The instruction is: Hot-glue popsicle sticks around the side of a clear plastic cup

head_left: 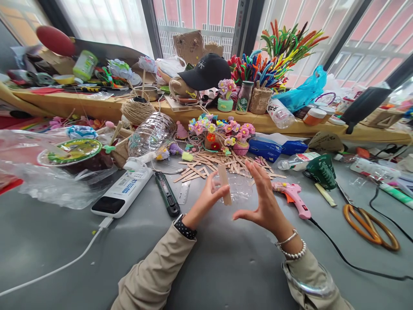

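"What could go wrong?"

"The flat, pale wooden piece (pixel 225 186) could drop onto the grey table (pixel 232 267) if the left hand's (pixel 211 193) thumb-and-finger pinch loosens. The spread, unloaded right hand (pixel 263 202), swinging outward, could knock the pink plastic glue gun (pixel 293 197)."

"And containers?"

"A brown woven pot (pixel 260 101) holds colourful fuzzy stems (pixel 274 64); the green-lidded clear plastic tub (pixel 69 152) holds something dark."

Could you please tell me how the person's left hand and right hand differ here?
The left hand pinches a flat wooden stick, whereas the right hand appears empty, its thumb spread from its fingers. A dark dotted cuff covers the left wrist, while silvery bracelets circle the right. Both arms wear beige sleeves.
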Action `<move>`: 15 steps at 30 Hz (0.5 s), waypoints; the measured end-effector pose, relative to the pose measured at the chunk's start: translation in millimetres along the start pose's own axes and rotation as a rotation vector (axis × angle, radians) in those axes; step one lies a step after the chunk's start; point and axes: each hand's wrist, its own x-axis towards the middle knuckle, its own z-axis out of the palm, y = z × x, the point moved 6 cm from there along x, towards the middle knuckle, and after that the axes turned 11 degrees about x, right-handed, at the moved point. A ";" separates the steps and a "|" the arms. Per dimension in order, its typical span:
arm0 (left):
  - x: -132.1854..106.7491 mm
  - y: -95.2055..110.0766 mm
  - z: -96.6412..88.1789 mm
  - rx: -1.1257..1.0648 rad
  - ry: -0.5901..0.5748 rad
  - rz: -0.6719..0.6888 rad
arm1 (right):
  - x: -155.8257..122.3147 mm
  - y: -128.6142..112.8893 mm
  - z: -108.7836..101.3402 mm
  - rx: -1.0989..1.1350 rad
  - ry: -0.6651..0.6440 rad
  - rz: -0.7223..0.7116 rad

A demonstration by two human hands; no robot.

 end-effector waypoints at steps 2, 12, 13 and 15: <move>0.2 1.1 -3.3 -0.171 0.032 -0.014 | -0.5 4.4 -5.4 0.007 0.087 0.039; 1.2 5.8 -13.6 -0.478 0.189 0.039 | -2.3 16.9 -5.5 0.019 0.175 0.155; 1.1 5.0 -12.4 -0.466 0.178 0.024 | -2.4 17.3 -4.9 0.020 0.171 0.159; 1.0 3.2 -11.2 -0.428 0.170 0.004 | -2.6 18.2 -3.9 0.016 0.162 0.164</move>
